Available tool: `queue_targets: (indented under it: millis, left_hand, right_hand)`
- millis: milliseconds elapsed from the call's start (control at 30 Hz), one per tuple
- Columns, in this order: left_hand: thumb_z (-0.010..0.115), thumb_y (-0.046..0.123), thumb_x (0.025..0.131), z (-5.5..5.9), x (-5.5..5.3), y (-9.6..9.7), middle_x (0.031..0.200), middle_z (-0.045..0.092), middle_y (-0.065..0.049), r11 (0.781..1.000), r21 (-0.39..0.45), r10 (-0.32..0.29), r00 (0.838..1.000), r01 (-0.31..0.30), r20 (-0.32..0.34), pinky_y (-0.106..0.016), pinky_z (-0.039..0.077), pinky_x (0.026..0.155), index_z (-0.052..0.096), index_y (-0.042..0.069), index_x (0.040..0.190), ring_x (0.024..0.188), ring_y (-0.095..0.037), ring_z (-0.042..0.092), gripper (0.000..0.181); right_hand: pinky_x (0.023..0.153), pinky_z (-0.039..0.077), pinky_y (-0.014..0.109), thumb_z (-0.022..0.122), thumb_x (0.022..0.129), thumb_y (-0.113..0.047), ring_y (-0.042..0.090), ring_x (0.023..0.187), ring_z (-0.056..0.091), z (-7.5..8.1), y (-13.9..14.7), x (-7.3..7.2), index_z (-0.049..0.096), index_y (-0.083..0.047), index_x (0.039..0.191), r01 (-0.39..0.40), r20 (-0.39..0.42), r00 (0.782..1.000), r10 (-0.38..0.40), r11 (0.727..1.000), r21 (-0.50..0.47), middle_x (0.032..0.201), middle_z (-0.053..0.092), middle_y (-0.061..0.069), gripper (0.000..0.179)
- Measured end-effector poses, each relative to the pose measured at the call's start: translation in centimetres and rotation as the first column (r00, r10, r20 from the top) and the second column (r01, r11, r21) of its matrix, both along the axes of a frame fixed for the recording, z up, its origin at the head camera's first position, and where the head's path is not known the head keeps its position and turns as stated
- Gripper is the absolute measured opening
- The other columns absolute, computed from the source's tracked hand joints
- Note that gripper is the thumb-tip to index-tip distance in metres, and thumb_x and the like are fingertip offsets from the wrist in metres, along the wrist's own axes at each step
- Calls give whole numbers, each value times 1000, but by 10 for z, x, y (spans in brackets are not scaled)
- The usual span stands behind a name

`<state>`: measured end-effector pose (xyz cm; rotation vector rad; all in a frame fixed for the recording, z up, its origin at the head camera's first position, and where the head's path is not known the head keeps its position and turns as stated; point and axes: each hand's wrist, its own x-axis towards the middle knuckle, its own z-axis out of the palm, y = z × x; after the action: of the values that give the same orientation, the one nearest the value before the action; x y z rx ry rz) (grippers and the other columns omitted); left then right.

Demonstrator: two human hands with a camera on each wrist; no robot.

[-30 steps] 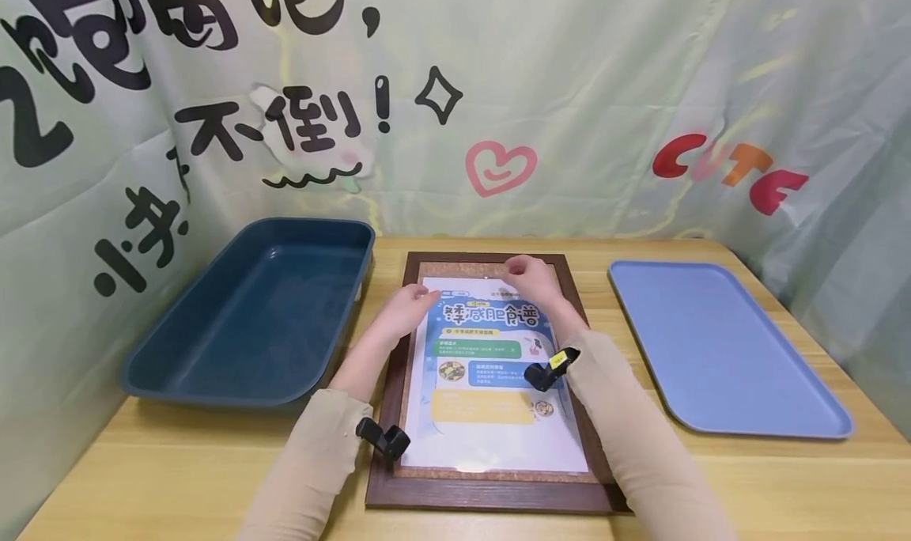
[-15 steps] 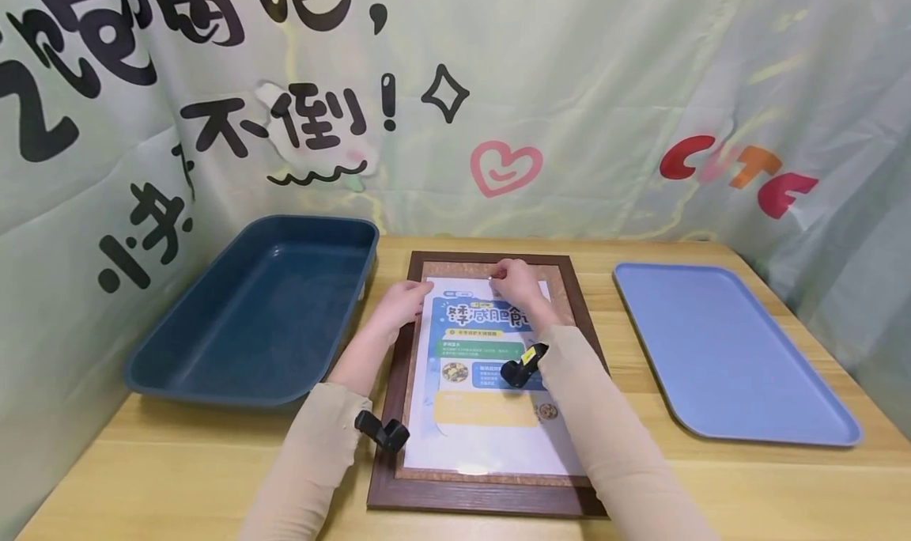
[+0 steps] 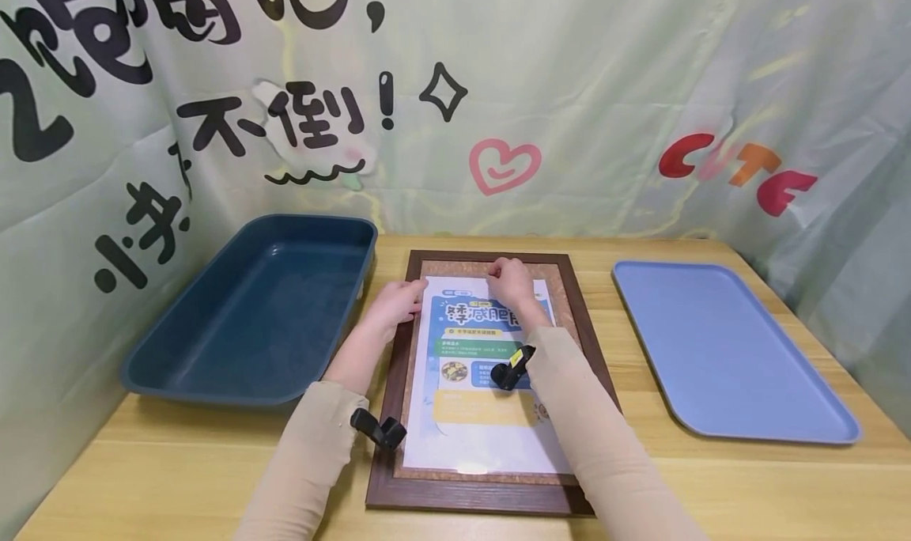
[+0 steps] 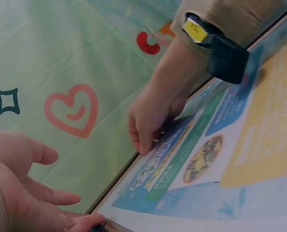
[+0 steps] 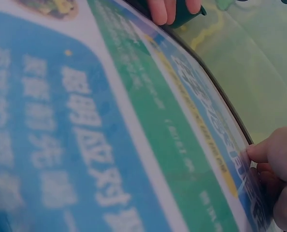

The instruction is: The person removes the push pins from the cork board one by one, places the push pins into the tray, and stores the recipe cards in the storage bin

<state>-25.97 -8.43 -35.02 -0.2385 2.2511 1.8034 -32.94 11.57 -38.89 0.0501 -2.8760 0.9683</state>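
Note:
A printed poster (image 3: 491,442) with blue, green and yellow blocks lies on a speckled brown backing board (image 3: 560,296) inside a dark brown picture frame (image 3: 455,497). Bright glare shows near its bottom edge, where the surface is shiny. My right hand (image 3: 511,284) is at the poster's top edge with fingers curled; in the right wrist view, its thumb (image 5: 259,152) pinches at that edge. At the upper left corner, my left hand (image 3: 391,310) touches the side with its fingers loosely extended. The left wrist view shows those fingers (image 4: 56,195) spread apart.
A deep dark-blue bin (image 3: 242,312) stands left of the frame, close to my left forearm. On the right lies a flat light-blue tray (image 3: 733,351). Behind the wooden table (image 3: 178,470) hangs a printed cloth (image 3: 598,74).
My right hand has moved left along the poster's top edge, its fingers more curled. My left hand has drawn slightly left, to the poster's edge. The frame stays in place.

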Motion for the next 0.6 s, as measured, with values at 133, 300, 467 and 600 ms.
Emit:
queue_targets:
  millis: [133,300,467,600]
  left_hand:
    - [46,32,96,0,-3,-2,131,45,-23,1000,25,-2,1000,2,8,-41,37,100,38,-6,135,119,-32,48,55]
    - [50,31,93,-4,-5,-5,127,48,-21,994,105,27,1000,-28,15,-39,37,98,43,-3,133,115,-30,50,52]
    - [47,27,95,-5,-7,-8,127,47,-21,985,170,31,999,-37,35,-37,38,95,43,-4,133,113,-31,49,49]
    - [42,27,97,-4,-9,-9,127,46,-22,977,211,27,998,-38,57,-33,38,90,42,-6,132,111,-31,48,49]
  right_hand:
    - [81,41,39,54,92,-15,26,88,48,1,-1,1,60,-1,99,5,-1,1000,-5,1000,-11,97,53,12,16]
    - [80,41,39,55,92,-15,26,87,48,0,-1,1,60,-2,98,14,3,1000,-14,1000,-21,95,52,12,15]
    - [80,41,38,55,92,-15,26,87,48,-1,-1,1,60,-2,97,16,0,1000,-16,1000,-16,94,53,12,15]
    - [80,41,38,55,92,-16,26,88,48,-1,-2,1,60,-2,97,17,-4,1000,-18,1000,-21,95,53,12,15]
